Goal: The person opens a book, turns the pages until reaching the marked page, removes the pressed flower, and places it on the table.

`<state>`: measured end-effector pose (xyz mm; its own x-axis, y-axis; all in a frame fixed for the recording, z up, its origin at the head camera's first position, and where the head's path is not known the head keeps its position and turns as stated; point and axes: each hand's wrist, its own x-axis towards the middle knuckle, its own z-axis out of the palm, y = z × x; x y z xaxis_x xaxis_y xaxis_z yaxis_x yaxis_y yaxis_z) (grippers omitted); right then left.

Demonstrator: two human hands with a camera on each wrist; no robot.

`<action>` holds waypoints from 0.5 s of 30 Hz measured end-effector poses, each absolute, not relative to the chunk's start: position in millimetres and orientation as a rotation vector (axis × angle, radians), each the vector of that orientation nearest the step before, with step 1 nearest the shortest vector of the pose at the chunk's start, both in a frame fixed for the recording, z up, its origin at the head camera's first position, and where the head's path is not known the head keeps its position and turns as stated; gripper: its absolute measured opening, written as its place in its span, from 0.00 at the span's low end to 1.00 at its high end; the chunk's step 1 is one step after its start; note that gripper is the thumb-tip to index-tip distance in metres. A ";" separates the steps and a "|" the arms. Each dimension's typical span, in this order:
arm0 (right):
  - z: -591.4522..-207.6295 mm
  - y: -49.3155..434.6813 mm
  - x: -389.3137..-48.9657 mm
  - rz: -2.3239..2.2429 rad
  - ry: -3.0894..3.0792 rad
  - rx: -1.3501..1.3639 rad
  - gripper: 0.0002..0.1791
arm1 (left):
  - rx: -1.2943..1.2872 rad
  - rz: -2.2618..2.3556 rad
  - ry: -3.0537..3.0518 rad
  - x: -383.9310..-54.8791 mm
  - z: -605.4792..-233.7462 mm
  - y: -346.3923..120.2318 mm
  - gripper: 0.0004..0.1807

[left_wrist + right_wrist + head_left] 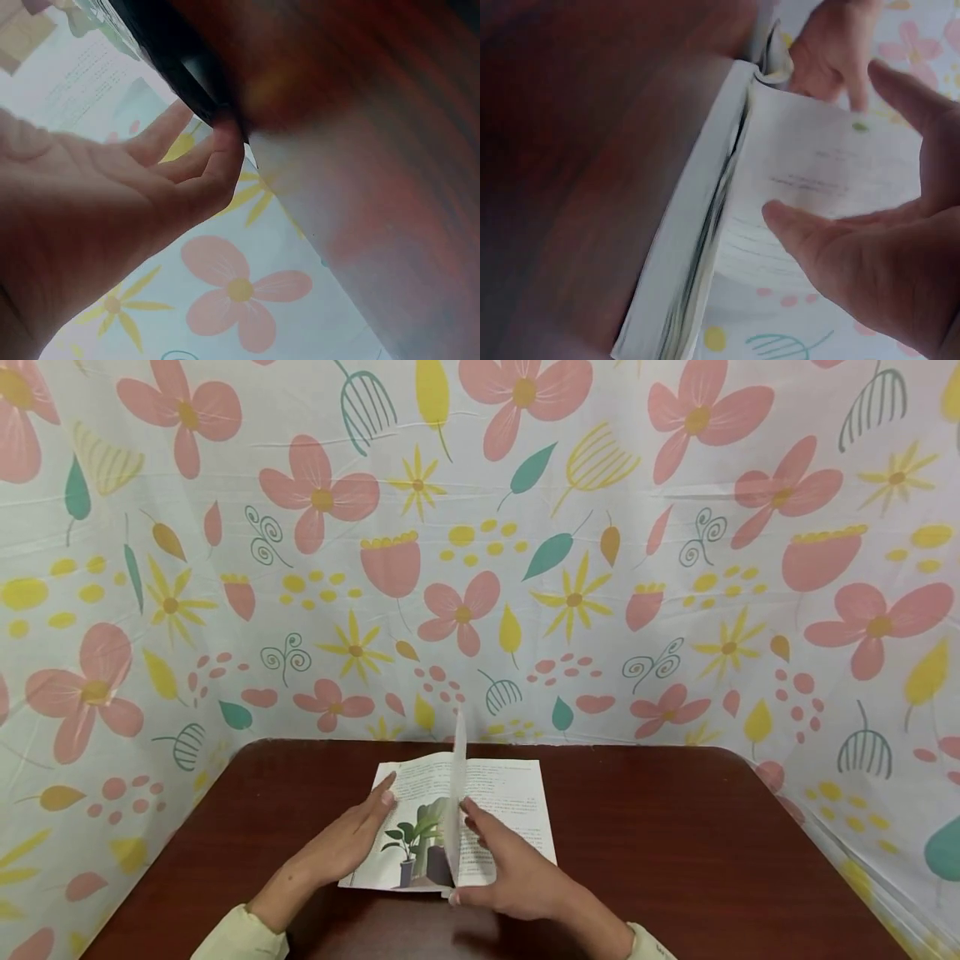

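Note:
An open book lies on the table, printed text on both sides and a potted-plant picture on the left page. One page stands nearly upright at the middle fold, seen almost edge-on. My left hand holds the book's left side; in the left wrist view its bent fingers meet the book's dark edge. Beside the standing page is my right hand, its fingertips close to the sheet and its thumb near the book's bottom edge. Thumb and fingers are spread apart in the right wrist view.
The dark brown table extends on both sides of the book. A white cloth with pink, yellow and green floral prints hangs behind the table and along its sides. Light sleeves cover the forearms.

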<state>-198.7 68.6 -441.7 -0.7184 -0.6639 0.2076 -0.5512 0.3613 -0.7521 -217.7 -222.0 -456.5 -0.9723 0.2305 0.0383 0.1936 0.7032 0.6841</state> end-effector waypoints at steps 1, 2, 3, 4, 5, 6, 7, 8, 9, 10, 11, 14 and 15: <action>-442.6 68.2 -197.2 -1.234 2.498 -1.133 0.60 | 0.314 1.162 2.859 -217.8 -455.7 -221.8 0.37; -443.5 67.9 -195.8 -1.175 2.516 -1.149 0.60 | 0.276 1.186 2.863 -218.0 -455.1 -221.9 0.37; -444.3 67.8 -194.6 -1.118 2.531 -1.164 0.60 | 0.245 1.209 2.869 -218.1 -454.7 -222.3 0.37; -445.1 67.7 -193.5 -1.060 2.551 -1.179 0.59 | 0.223 1.234 2.877 -218.4 -454.5 -222.9 0.37; -445.8 67.7 -192.4 -1.010 2.564 -1.192 0.59 | 0.217 1.268 2.878 -218.9 -454.2 -223.5 0.37; -446.5 67.7 -191.5 -0.962 2.575 -1.211 0.58 | 0.222 1.304 2.870 -219.3 -453.9 -224.3 0.37; -447.2 67.6 -190.6 -0.919 2.582 -1.230 0.58 | 0.235 1.336 2.864 -219.7 -453.6 -225.1 0.37; -447.9 67.5 -189.7 -0.879 2.588 -1.245 0.58 | 0.250 1.363 2.854 -220.4 -453.7 -226.0 0.37; -448.1 67.2 -188.7 -0.844 2.590 -1.262 0.57 | 0.268 1.377 2.846 -220.5 -453.6 -226.4 0.37; -448.4 67.0 -187.9 -0.810 2.593 -1.282 0.57 | 0.284 1.384 2.834 -220.7 -453.3 -226.5 0.37; -448.5 66.7 -187.2 -0.780 2.595 -1.300 0.57 | 0.282 1.368 2.834 -220.6 -453.4 -226.4 0.38; -448.0 65.7 -186.0 -0.709 2.602 -1.329 0.57 | 0.296 1.239 2.872 -220.1 -454.7 -225.1 0.41; -447.6 65.5 -185.9 -0.694 2.605 -1.336 0.57 | 0.307 1.178 2.889 -219.4 -455.2 -224.5 0.43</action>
